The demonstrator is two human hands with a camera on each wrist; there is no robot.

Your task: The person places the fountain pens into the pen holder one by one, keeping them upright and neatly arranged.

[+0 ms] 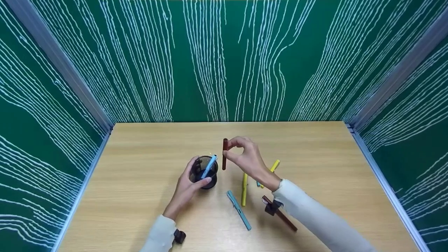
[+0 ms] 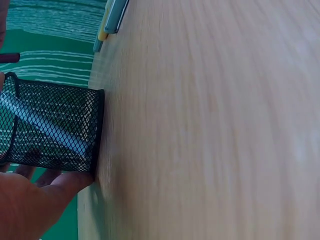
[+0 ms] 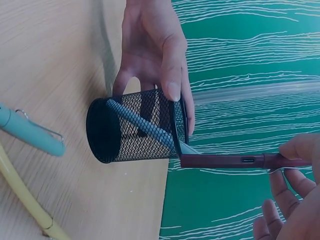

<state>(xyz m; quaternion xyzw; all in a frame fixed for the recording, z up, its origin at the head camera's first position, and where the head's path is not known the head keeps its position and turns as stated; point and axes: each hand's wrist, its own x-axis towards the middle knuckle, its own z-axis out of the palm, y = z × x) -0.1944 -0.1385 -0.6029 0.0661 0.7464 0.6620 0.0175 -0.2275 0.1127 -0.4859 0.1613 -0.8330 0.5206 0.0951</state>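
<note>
A black mesh pen cup [image 1: 214, 177] stands upright on the table, and my left hand [image 1: 187, 185] grips it from the left, thumb near the rim. One light blue pen [image 1: 209, 167] leans inside, its top end at the rim. My right hand [image 1: 250, 159] pinches a dark red pen [image 1: 224, 162] by its upper part between thumb and fingers. This pen is held upright just right of the cup. In the right wrist view, the lower end of the dark red pen [image 3: 220, 161] appears close to the cup's rim; whether they touch I cannot tell.
On the table [image 1: 140, 147] lie a teal pen [image 1: 239, 211], a yellow pen [image 1: 244, 192], another yellow pen [image 1: 275, 165] partly behind the right wrist, and a dark brown pen [image 1: 287, 221] below the right forearm. Green walls [image 1: 203, 105] with white lines surround the table.
</note>
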